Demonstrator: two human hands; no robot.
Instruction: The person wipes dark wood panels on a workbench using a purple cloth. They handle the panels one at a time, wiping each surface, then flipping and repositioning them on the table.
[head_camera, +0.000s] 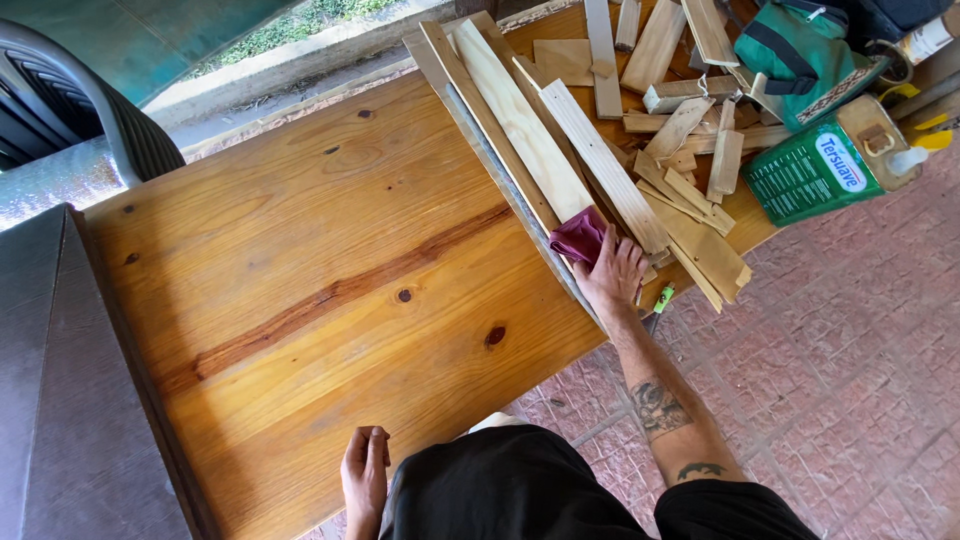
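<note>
Maroon cloth (578, 238) sat bunched under our right hand (612, 277), whose fingers were spread flat over it rather than curled, pressing it against the near ends of the pale wooden slats (560, 150). So the grip there was an open palm bearing down on the rag, not a pinch. Our left hand (364, 478) rested on the near edge of the bench (300, 260), fingers folded loosely over the rim and holding nothing.

To do this wiping well, we judged it best to keep the cloth folded thick, work along the grain of each slat, and let the left hand steady the body so the pressure stayed even.

The bench top was a varnished pine board, warm orange with a glossy sheen, dark knots and one long reddish streak running across it. The slats were raw, matt and pale, long and flat with square edges, lying fanned side by side. Beyond them lay a heap of short offcuts (690, 130), rougher and more yellow. A green rectangular tin (815, 170) lay beside the heap, with a green fabric bag (800, 50) above it. Red patterned paving (850, 350) showed below.
</note>
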